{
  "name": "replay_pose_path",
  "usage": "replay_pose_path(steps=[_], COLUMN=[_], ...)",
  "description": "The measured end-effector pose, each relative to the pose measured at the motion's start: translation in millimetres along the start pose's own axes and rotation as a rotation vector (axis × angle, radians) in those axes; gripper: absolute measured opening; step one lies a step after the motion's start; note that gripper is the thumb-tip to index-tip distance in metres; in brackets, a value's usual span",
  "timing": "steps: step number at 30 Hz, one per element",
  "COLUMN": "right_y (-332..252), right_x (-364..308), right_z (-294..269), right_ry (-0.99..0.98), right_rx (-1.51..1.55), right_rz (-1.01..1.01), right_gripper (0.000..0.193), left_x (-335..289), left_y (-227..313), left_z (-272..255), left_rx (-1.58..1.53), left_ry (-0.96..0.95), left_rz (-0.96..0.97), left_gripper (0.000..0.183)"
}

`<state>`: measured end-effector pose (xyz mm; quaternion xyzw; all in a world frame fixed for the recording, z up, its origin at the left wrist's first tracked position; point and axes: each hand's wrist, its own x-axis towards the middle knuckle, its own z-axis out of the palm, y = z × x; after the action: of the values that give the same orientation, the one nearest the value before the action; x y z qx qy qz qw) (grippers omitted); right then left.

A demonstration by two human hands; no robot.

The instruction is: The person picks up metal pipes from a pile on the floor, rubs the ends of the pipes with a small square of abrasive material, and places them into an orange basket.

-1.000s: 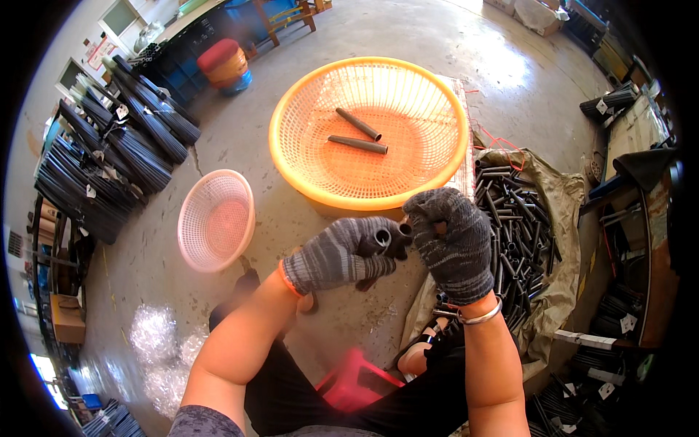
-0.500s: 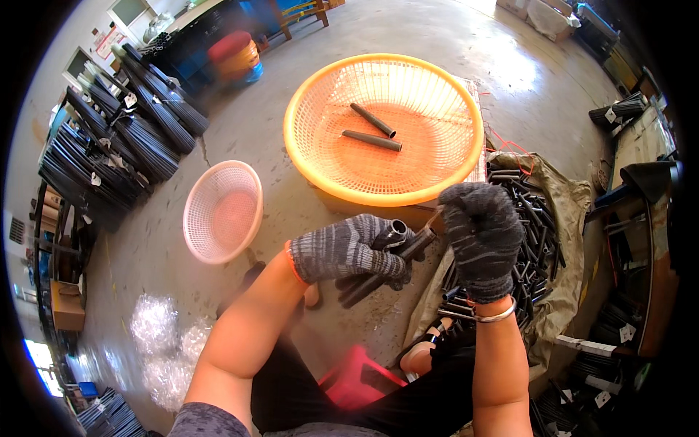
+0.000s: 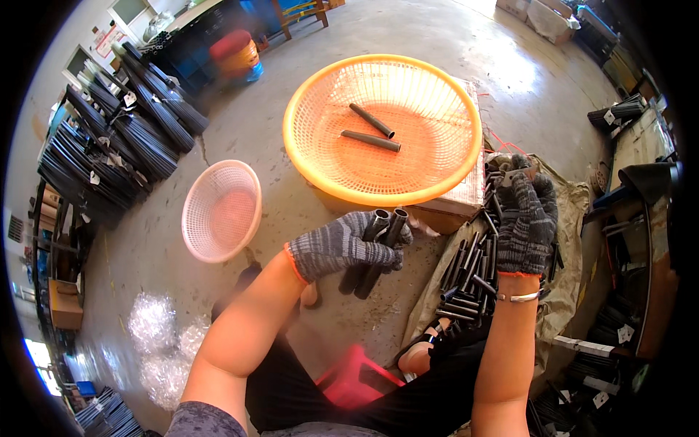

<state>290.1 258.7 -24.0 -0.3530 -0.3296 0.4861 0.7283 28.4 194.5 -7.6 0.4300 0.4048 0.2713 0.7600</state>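
Two dark metal tubes (image 3: 373,255) are gripped side by side in my left hand (image 3: 342,247), their open ends tilted up above the glove. My right hand (image 3: 526,222) is over the pile of short black tubes (image 3: 466,269) on the right. Its gloved fingers are curled, and a small tan bit of something shows at the fingertips, too small to name. Straight ahead is a large orange mesh basket (image 3: 313,171). Two more dark tubes (image 3: 371,140) lie apart on its bottom. Both gloves are grey striped knit.
The big basket stands on a cardboard box (image 3: 459,197). A smaller pink basket (image 3: 195,226) sits on the floor at left. Cloth sacking (image 3: 571,218) lies under the tube pile. Plastic-wrapped bundles (image 3: 153,328), a pink stool (image 3: 353,375) and racks of long rods (image 3: 138,124) stand around.
My right hand has moved right, away from the held tubes and over the pile. My left hand has turned the two tubes more upright.
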Motion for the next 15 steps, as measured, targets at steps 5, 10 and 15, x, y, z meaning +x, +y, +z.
replay_pose_path(steps=[5, 10, 15], right_y=[6, 7, -1], right_x=[4, 5, 1], right_z=[-2, -10, -5], right_ry=[0.056, 0.065, 0.058], right_rx=[0.144, 0.133, 0.137], right_rz=[0.097, 0.144, 0.152], right_gripper=[0.013, 0.014, 0.016], left_x=[15, 28, 36], left_y=[-16, 7, -10], left_z=[-2, -10, -22], left_rx=[-0.468, -0.979, -1.012], left_ry=[0.139, 0.435, 0.461], left_rz=[0.152, 0.449, 0.429], left_gripper=[0.034, 0.047, 0.046])
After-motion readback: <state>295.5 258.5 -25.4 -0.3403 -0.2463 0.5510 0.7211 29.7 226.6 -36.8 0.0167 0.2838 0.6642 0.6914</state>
